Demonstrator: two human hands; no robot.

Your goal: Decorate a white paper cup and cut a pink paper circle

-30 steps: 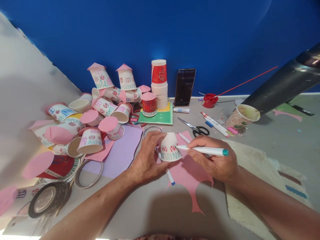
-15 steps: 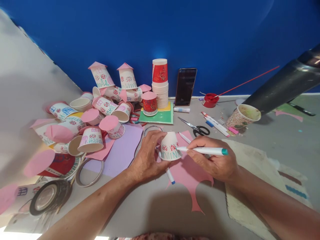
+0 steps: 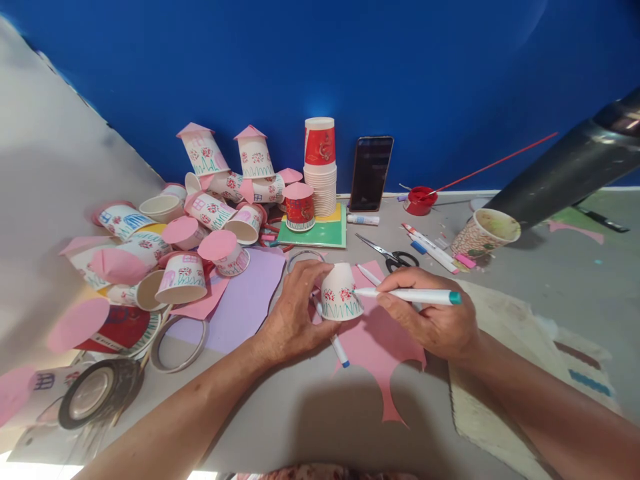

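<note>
At the left side, a red paper cup (image 3: 125,325) lies on its side and carries a pale strip with small letters, too small to read. Next comes the left hand (image 3: 295,317), which pinches a white cup (image 3: 342,293) between the thumb, near the lower rim, and the fingers, near the top. This cup is above the pink paper (image 3: 385,347), upside down: its wide rim points down and its narrow base up, with the long axis almost upright. It shows red flowers and green zigzag lines. Behind it, a stack of cups (image 3: 320,190) has a golden figure on red; a small white tube (image 3: 363,220) bears print that is not legible. The marker (image 3: 415,295) lies nearly level, its tip to the left, at the cup's flowers, its teal end to the right. The right hand (image 3: 435,323) holds it pinched between thumb and fingers.
</note>
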